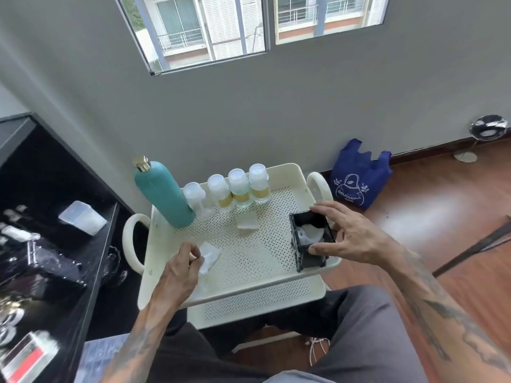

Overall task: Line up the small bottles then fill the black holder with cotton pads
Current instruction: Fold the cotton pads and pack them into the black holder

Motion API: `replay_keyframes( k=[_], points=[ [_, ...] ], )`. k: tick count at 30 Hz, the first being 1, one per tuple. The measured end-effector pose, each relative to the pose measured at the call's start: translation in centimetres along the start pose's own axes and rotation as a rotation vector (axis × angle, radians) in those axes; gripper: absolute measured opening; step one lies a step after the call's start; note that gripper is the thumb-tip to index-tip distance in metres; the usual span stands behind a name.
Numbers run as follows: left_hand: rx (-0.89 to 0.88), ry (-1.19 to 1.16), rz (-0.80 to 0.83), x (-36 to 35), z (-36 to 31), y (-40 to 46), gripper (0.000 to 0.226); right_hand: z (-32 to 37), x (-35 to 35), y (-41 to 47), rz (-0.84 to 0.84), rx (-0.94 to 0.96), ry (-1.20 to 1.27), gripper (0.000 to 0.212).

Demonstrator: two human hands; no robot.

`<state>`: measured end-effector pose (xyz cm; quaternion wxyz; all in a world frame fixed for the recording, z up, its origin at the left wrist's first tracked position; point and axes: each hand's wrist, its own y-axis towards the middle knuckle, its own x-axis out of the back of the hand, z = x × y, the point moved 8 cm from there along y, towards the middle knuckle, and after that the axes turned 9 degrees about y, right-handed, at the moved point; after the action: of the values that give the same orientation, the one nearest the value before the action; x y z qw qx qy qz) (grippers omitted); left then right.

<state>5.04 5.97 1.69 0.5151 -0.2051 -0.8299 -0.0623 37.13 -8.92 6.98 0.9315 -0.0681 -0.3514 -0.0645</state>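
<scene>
Pinching one white cotton pad (209,257) at lower left, the left hand (179,269) is curling; the right hand (349,236) is gripping the square black holder (311,240) at right. Four clear small bottles (237,189) are lining the perforated cream tray (249,261), beside one teal bottle (163,193).

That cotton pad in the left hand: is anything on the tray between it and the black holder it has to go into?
Nothing visible blocks it. Between the cotton pad, pinched by the left hand, and the black holder, gripped by the right hand, lies bare perforated tray. Another pad lies farther back, off that line.
</scene>
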Motion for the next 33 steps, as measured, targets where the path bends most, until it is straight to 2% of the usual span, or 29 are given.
replay_keyframes(
  k=[3,7,11,16,19,28,33],
  points=[
    [0.063,-0.153,0.008,0.0,0.6,-0.4,0.005,0.0,0.0,0.1,0.004,-0.001,-0.014,0.089],
    [0.124,-0.376,0.115,-0.9,1.2,-0.3,0.023,0.0,0.1,0.1,-0.007,0.006,-0.018,0.087],
    [0.142,-0.426,0.164,-1.1,1.2,-0.7,0.038,0.0,0.1,0.1,-0.012,0.005,-0.018,0.086],
    [0.157,-0.511,0.065,-0.7,1.7,-0.6,0.019,-0.1,0.1,0.1,-0.012,-0.005,-0.023,0.088],
    [0.169,-0.599,0.068,-1.0,1.8,-0.6,0.016,-0.1,0.0,0.1,-0.009,-0.002,-0.017,0.089],
    [0.217,-0.65,0.166,-2.2,2.2,-0.7,0.026,0.0,0.0,0.0,-0.003,-0.013,0.011,0.094],
    [0.204,-0.548,0.161,-2.2,2.5,-0.8,0.029,0.0,0.0,0.0,-0.005,-0.013,0.013,0.089]
  ],
)
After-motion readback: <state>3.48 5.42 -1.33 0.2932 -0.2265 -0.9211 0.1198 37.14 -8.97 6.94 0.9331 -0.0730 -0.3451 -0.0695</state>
